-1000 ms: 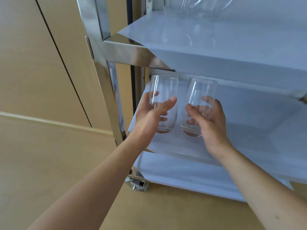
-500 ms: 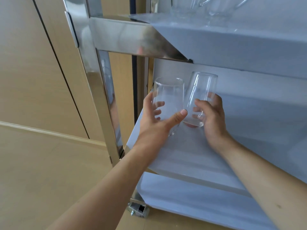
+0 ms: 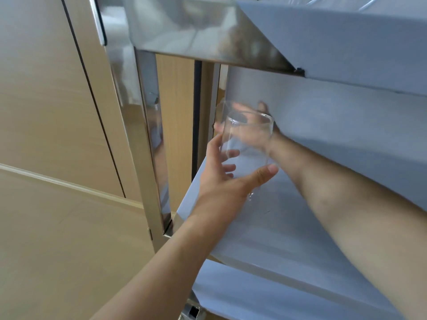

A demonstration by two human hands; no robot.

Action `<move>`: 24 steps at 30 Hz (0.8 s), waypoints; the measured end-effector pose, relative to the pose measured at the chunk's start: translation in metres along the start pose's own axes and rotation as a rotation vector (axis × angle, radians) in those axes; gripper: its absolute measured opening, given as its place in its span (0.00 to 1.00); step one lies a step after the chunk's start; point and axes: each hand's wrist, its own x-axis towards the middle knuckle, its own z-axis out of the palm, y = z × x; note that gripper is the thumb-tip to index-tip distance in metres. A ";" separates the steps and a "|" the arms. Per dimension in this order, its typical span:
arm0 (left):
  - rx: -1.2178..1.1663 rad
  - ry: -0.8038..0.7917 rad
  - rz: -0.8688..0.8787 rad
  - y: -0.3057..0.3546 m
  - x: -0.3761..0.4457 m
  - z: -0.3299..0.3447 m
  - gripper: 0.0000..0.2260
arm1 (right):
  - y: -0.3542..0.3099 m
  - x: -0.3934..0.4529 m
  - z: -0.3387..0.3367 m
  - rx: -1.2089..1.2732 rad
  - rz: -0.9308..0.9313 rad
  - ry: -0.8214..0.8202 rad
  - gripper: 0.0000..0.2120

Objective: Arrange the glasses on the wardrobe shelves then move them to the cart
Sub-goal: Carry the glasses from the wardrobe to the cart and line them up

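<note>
Both hands are reaching into the middle level of a steel cart (image 3: 147, 139), which has pale blue-grey liner sheets on its shelves.

The left hand (image 3: 221, 179) has a clear glass (image 3: 248, 148) in its grip. The thumb runs along the near side low down, the fingers curl round the far side, and you can see them right through the glass. The glass is roughly upright, tilted a bit, with its rim up near the underside of the top shelf (image 3: 323, 42) and its base held just above the middle shelf (image 3: 288, 227), at the shelf's left end. I can't tell whether the base is touching the liner.

The right hand (image 3: 251, 130) sits further back, behind that glass, so you mostly see it through the glass, and it's blurry. There's a faint second rim (image 3: 225, 107) by its fingers, close to the back left corner of the shelf. It looks like a second glass, but I honestly can't tell whether the fingers are wrapped round it or how far open that grip is.

On the top shelf, at the upper right edge, there's a bit more clear glassware (image 3: 369, 2). The bottom shelf (image 3: 277, 296) is below, and wood-look panels (image 3: 46, 100) stand to the left of the cart.
</note>
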 end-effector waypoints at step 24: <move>0.020 0.040 0.014 -0.002 0.003 0.001 0.38 | 0.037 -0.002 -0.012 0.571 0.150 0.310 0.49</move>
